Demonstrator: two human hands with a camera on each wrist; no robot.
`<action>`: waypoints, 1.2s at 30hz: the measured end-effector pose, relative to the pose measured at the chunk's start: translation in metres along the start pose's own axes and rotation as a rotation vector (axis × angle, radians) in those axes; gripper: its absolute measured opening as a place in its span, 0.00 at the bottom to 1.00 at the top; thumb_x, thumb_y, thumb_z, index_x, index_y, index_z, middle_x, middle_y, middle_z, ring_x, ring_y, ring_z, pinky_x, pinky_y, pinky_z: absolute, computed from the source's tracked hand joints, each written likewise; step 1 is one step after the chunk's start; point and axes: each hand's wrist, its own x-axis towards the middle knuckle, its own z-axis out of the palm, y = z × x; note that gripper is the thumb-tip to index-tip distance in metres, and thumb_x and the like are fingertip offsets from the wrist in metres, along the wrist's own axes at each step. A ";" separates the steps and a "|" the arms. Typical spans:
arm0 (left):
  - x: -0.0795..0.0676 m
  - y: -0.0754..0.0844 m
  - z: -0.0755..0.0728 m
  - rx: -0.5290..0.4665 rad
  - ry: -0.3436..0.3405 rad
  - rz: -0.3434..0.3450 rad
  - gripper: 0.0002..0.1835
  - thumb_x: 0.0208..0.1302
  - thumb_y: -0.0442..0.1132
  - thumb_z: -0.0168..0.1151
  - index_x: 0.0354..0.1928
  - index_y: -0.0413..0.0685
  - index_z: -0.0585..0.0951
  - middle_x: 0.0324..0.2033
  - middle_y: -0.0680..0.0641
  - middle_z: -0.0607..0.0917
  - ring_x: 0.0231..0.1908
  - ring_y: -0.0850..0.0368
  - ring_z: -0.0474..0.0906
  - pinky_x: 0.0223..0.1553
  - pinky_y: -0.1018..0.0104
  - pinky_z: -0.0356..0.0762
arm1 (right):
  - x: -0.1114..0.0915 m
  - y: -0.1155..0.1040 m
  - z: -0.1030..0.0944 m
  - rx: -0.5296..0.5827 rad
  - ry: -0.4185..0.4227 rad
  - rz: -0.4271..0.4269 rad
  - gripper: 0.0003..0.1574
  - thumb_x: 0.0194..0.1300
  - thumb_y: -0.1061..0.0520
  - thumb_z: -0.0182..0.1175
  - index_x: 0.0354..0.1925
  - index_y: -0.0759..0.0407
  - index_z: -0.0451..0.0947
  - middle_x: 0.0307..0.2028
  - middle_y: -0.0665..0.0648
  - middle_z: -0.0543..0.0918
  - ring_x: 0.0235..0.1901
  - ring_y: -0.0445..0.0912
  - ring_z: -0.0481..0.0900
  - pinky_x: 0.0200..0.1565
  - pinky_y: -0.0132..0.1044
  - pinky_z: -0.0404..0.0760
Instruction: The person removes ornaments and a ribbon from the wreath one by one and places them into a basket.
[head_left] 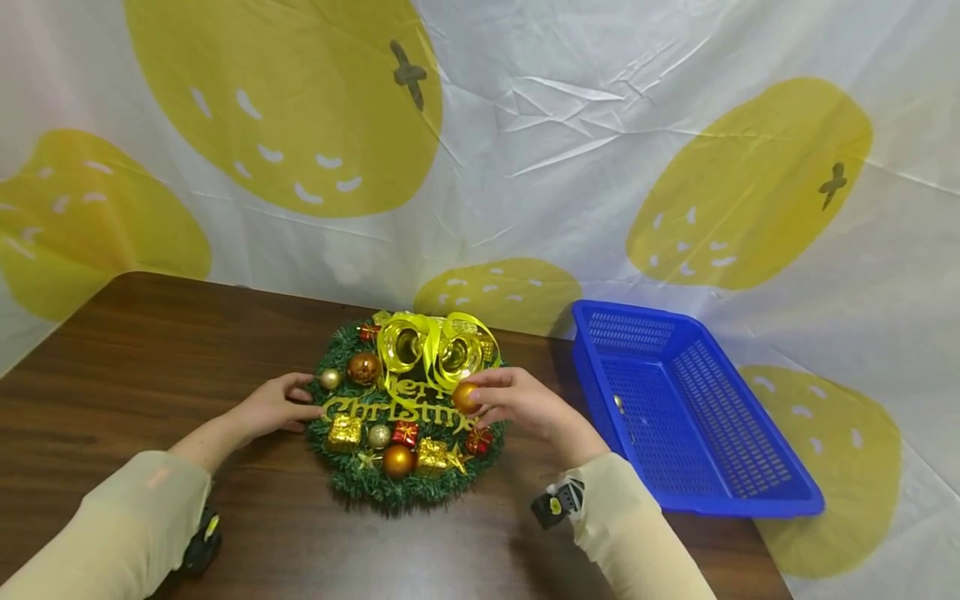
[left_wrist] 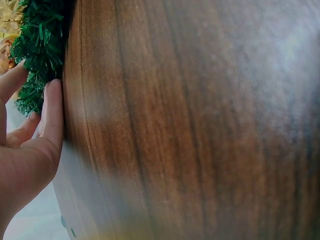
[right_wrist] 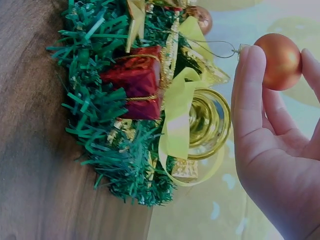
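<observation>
A green Christmas wreath (head_left: 390, 492) lies on the table, trimmed with baubles, small gift boxes, gold lettering and two gold bells (head_left: 459, 354) with yellow ribbon. My right hand (head_left: 525, 404) pinches an orange bauble (right_wrist: 281, 61) between thumb and fingers, above the wreath's right side. From the bauble's cap a thin gold loop (right_wrist: 212, 54) stretches toward the wreath; whether its end is attached, I cannot tell. At the left rim, my left hand (head_left: 270, 406) holds the wreath's edge, thumb and fingers on either side of the green tinsel (left_wrist: 45, 42).
To the right stands a blue plastic basket (head_left: 588, 367) with perforated walls and a small gold item (head_left: 618, 404) inside. Behind the brown table (head_left: 187, 358) hangs a white cloth (head_left: 525, 200) printed with yellow fruit shapes.
</observation>
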 end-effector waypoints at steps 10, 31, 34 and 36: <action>0.002 -0.002 0.000 0.003 -0.002 -0.005 0.41 0.63 0.38 0.60 0.67 0.23 0.49 0.54 0.23 0.67 0.45 0.43 0.78 0.43 0.57 0.84 | -0.007 -0.012 -0.010 0.011 0.000 -0.010 0.29 0.68 0.62 0.48 0.61 0.80 0.60 0.34 0.50 0.83 0.31 0.42 0.83 0.36 0.33 0.85; -0.001 0.000 0.000 0.005 -0.012 0.001 0.41 0.64 0.38 0.59 0.68 0.23 0.49 0.54 0.22 0.66 0.46 0.42 0.78 0.43 0.57 0.83 | -0.024 -0.033 -0.031 0.077 0.113 -0.034 0.28 0.70 0.64 0.42 0.62 0.81 0.56 0.29 0.49 0.83 0.27 0.40 0.82 0.33 0.31 0.84; -0.001 0.001 -0.001 0.009 -0.014 0.004 0.41 0.64 0.38 0.59 0.68 0.22 0.49 0.54 0.22 0.66 0.46 0.41 0.77 0.43 0.56 0.83 | -0.028 -0.035 -0.036 0.091 0.126 -0.036 0.27 0.70 0.64 0.41 0.62 0.81 0.56 0.29 0.49 0.83 0.28 0.40 0.82 0.33 0.31 0.84; -0.001 0.001 0.000 0.007 -0.012 0.005 0.40 0.64 0.38 0.59 0.67 0.22 0.49 0.54 0.22 0.66 0.46 0.41 0.77 0.43 0.56 0.83 | -0.030 -0.036 -0.039 0.102 0.130 -0.039 0.27 0.70 0.64 0.41 0.63 0.81 0.56 0.30 0.49 0.83 0.28 0.40 0.82 0.33 0.31 0.84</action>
